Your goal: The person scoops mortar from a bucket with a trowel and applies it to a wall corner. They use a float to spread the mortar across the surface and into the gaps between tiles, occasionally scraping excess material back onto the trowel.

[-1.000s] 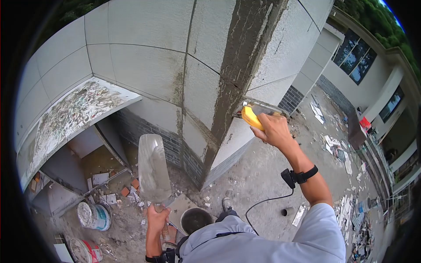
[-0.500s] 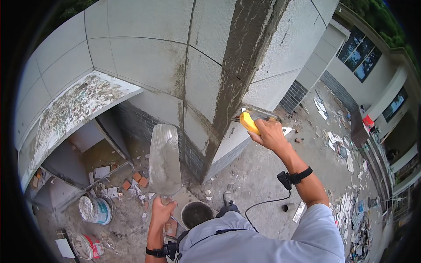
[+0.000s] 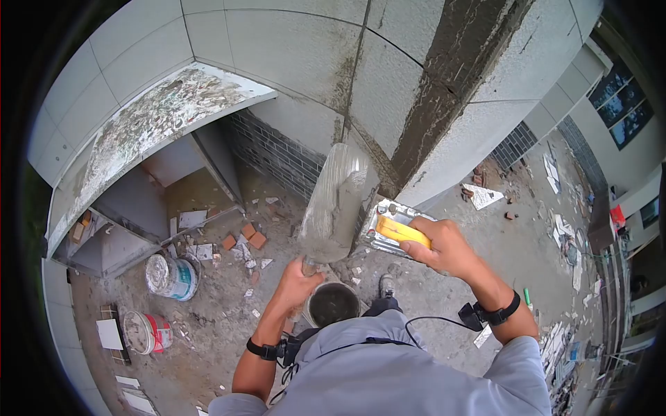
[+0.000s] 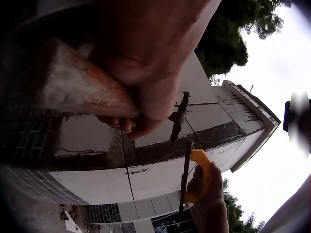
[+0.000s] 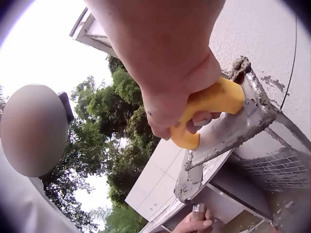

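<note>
In the head view, my left hand (image 3: 297, 288) grips the handle of a trowel with a long, flat blade (image 3: 334, 204) pointing up and away from me. The left wrist view shows its worn, mortar-smeared wooden handle (image 4: 87, 85). My right hand (image 3: 451, 246) is wrapped around the yellow handle (image 3: 401, 231) of a metal plastering trowel (image 5: 223, 128). Wet mortar clings along this plate's edge in the right wrist view. The two tools are close together, just below the column corner, where a dark mortar strip (image 3: 444, 90) runs down the pale panels.
Below my hands stands a bucket (image 3: 359, 305) of dark mortar. Two more buckets (image 3: 182, 277) (image 3: 161, 333) are at the left, near a splattered white counter (image 3: 173, 104). Brick pieces (image 3: 257, 240) and broken boards (image 3: 482, 197) litter the concrete floor.
My right hand has brought the plastering trowel away from the column corner, toward the left trowel. The left hand has raised its blade nearer to it. The head view has also shifted.
</note>
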